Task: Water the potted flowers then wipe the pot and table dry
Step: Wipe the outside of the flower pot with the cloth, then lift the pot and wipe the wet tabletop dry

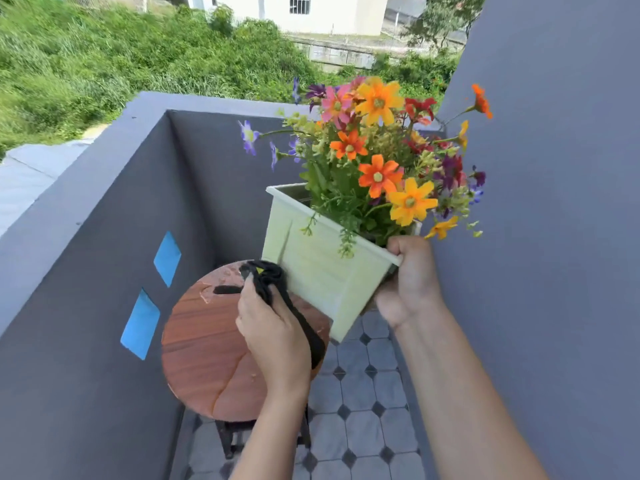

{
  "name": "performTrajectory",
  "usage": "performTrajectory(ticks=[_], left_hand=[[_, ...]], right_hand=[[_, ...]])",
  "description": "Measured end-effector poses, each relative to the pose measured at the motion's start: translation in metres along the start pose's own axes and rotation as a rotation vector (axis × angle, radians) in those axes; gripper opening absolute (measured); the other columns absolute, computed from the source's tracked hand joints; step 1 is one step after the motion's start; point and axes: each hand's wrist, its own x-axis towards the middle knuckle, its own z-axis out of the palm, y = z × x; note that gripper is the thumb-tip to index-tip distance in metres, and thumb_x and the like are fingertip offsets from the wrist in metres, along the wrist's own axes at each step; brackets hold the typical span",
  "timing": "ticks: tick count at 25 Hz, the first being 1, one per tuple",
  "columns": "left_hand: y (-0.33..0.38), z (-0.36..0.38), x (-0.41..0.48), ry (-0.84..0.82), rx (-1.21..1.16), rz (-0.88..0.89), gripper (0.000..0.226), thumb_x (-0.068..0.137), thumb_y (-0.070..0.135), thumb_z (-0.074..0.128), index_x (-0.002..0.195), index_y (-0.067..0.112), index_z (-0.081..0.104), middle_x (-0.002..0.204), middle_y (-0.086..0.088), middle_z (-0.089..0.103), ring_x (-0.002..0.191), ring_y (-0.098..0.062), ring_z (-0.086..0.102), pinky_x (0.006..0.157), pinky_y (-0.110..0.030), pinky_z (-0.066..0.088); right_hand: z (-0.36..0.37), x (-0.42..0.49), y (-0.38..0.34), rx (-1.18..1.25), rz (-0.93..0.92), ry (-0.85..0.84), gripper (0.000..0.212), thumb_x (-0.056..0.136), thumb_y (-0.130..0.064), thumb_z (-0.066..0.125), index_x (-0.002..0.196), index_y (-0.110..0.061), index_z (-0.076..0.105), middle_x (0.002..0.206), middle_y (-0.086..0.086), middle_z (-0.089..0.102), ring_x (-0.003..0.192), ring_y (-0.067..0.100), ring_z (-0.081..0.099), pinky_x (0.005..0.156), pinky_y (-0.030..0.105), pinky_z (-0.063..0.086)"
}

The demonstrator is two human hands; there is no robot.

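A pale green square pot (pixel 322 268) full of orange, yellow, pink and purple flowers (pixel 377 161) is lifted off the table and tilted toward me. My right hand (pixel 408 282) grips its near right corner at the rim. My left hand (pixel 273 327) holds a black cloth (pixel 273 282) pressed against the pot's left side wall, with a strip of cloth hanging down. Below them stands the round wooden table (pixel 204 355), with water drops and small puddles on its far edge and near its middle.
The balcony is narrow: a grey parapet wall (pixel 104 237) with two blue openings on the left, a grey wall (pixel 554 237) on the right. Grey octagonal floor tiles (pixel 363 410) run between them. Beyond the parapet is a grassy slope.
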Motion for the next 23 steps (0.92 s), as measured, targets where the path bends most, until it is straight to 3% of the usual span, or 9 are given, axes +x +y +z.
performTrajectory(ticks=[4, 7, 9, 11, 13, 16, 18, 20, 23], left_hand=[[0.011, 0.005, -0.033, -0.215, -0.042, -0.190, 0.029, 0.100, 0.026, 0.036, 0.123, 0.015, 0.049, 0.109, -0.008, 0.064, 0.096, -0.030, 0.056, 0.070, -0.026, 0.032], [0.018, -0.004, -0.038, -0.379, -0.040, -0.084, 0.013, 0.099, 0.026, 0.040, 0.106, 0.023, 0.050, 0.083, 0.004, 0.062, 0.072, -0.019, 0.053, 0.057, -0.021, 0.035], [0.013, -0.018, -0.033, -0.612, 0.051, 0.056, 0.007, 0.097, 0.029, 0.045, 0.100, 0.031, 0.050, 0.076, 0.012, 0.062, 0.067, -0.008, 0.056, 0.058, -0.011, 0.038], [-0.001, -0.035, -0.020, -0.807, 0.104, 0.053, 0.012, 0.090, 0.038, 0.056, 0.101, 0.038, 0.051, 0.087, 0.019, 0.066, 0.078, 0.004, 0.061, 0.067, -0.010, 0.043], [-0.010, -0.047, 0.005, -0.856, 0.092, -0.102, 0.040, 0.075, 0.045, 0.073, 0.105, 0.039, 0.046, 0.102, 0.016, 0.064, 0.086, -0.002, 0.066, 0.077, -0.023, 0.053], [-0.025, -0.052, 0.040, -0.776, 0.308, -0.033, 0.043, 0.082, 0.019, 0.069, 0.112, 0.027, 0.040, 0.110, -0.004, 0.064, 0.076, -0.012, 0.067, 0.066, -0.025, 0.052], [-0.041, -0.044, 0.044, -0.753, 0.727, 0.231, 0.048, 0.089, 0.001, 0.051, 0.127, 0.025, 0.034, 0.124, -0.013, 0.059, 0.098, -0.029, 0.062, 0.071, -0.031, 0.045], [-0.058, -0.035, 0.027, -0.833, 1.045, 0.369, 0.070, 0.088, -0.009, 0.040, 0.145, 0.023, 0.017, 0.148, -0.008, 0.037, 0.135, -0.037, 0.035, 0.085, -0.041, 0.046], [-0.083, -0.037, -0.010, -1.084, 1.102, 0.250, 0.080, 0.094, 0.013, 0.047, 0.151, 0.026, -0.008, 0.160, 0.007, 0.012, 0.148, -0.028, 0.005, 0.100, -0.040, 0.045]], right_hand=[[-0.005, 0.009, 0.004, 0.045, -0.011, 0.035, 0.030, 0.045, -0.011, 0.037, 0.063, -0.025, 0.016, 0.065, -0.001, 0.016, 0.058, 0.017, 0.020, 0.053, 0.020, 0.025], [-0.011, 0.015, 0.006, 0.075, -0.050, 0.074, 0.029, 0.045, -0.010, 0.036, 0.062, -0.025, 0.017, 0.060, -0.002, 0.017, 0.055, 0.016, 0.019, 0.055, 0.021, 0.024], [-0.018, 0.023, 0.007, 0.052, -0.063, 0.109, 0.028, 0.046, -0.010, 0.037, 0.063, -0.024, 0.019, 0.064, -0.002, 0.020, 0.055, 0.016, 0.022, 0.051, 0.019, 0.029], [-0.022, 0.032, 0.006, 0.009, -0.053, 0.144, 0.028, 0.046, -0.012, 0.039, 0.065, -0.025, 0.024, 0.070, 0.000, 0.022, 0.058, 0.018, 0.029, 0.050, 0.018, 0.035], [-0.025, 0.038, 0.003, -0.011, -0.045, 0.161, 0.028, 0.045, -0.013, 0.039, 0.065, -0.024, 0.023, 0.069, 0.000, 0.023, 0.060, 0.019, 0.030, 0.056, 0.022, 0.034], [-0.027, 0.047, 0.002, -0.002, -0.073, 0.173, 0.028, 0.044, -0.011, 0.037, 0.064, -0.023, 0.021, 0.066, 0.000, 0.020, 0.059, 0.018, 0.026, 0.058, 0.025, 0.027], [-0.026, 0.052, 0.005, -0.004, -0.088, 0.174, 0.028, 0.044, -0.010, 0.037, 0.064, -0.022, 0.021, 0.067, 0.000, 0.020, 0.059, 0.018, 0.026, 0.057, 0.025, 0.026], [-0.027, 0.057, 0.009, -0.017, -0.096, 0.179, 0.029, 0.044, -0.009, 0.037, 0.064, -0.022, 0.021, 0.067, 0.000, 0.021, 0.059, 0.018, 0.025, 0.056, 0.024, 0.025], [-0.027, 0.066, 0.012, -0.023, -0.094, 0.169, 0.028, 0.043, -0.009, 0.037, 0.062, -0.021, 0.020, 0.065, 0.000, 0.020, 0.057, 0.017, 0.023, 0.055, 0.024, 0.023]])
